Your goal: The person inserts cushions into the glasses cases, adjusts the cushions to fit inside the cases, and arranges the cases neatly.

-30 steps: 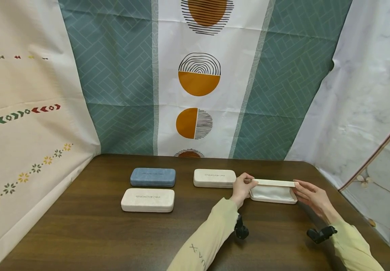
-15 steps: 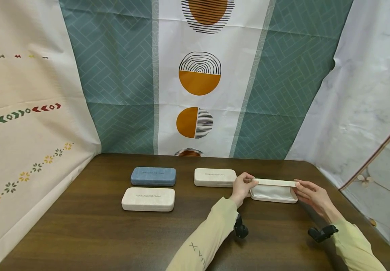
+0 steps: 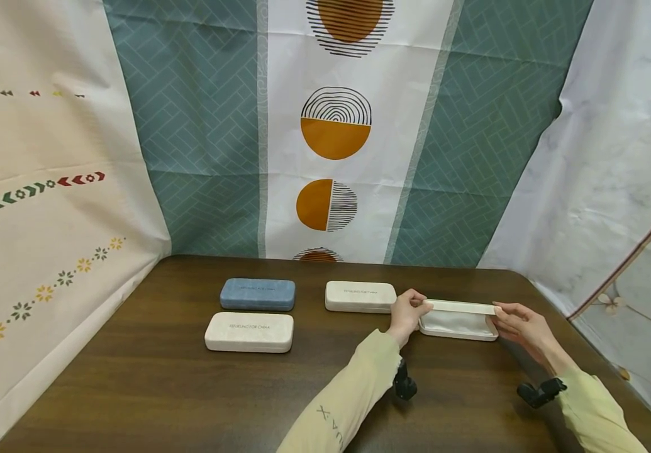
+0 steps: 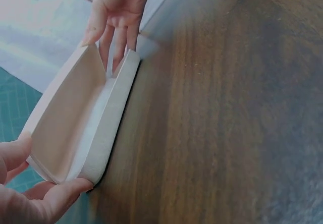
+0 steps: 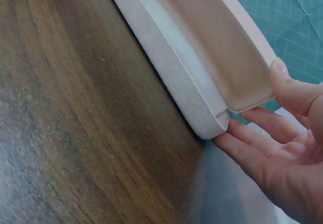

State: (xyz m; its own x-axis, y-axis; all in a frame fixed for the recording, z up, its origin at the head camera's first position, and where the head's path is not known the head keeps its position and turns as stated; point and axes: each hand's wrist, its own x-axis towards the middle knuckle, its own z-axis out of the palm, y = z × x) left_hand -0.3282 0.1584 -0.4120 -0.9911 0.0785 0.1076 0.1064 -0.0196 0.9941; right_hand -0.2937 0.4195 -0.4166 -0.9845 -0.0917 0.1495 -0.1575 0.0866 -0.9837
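A cream glasses case (image 3: 458,335) lies on the table at the right in the head view, its lid (image 3: 461,306) raised and its pale lining showing. My left hand (image 3: 406,316) grips the case's left end, and my right hand (image 3: 531,332) grips the right end. In the left wrist view, the left thumb and fingers (image 4: 63,196) press against the lid edge and the base's corner. On the other side, the right wrist view has my right thumb (image 5: 290,85) on the lid's rim, with the fingers spread behind the lid and along the base's end. No contents show inside.
A closed cream case (image 3: 359,297) sits just left of my left hand. Farther left are a blue case (image 3: 258,294) and, nearer me, another cream case (image 3: 248,333). The wooden table (image 3: 178,402) ends at hanging cloths (image 3: 212,138) behind and at both sides.
The head view has shifted very slightly. Both hands keep their hold on the case, and the lid stays at about the same angle.
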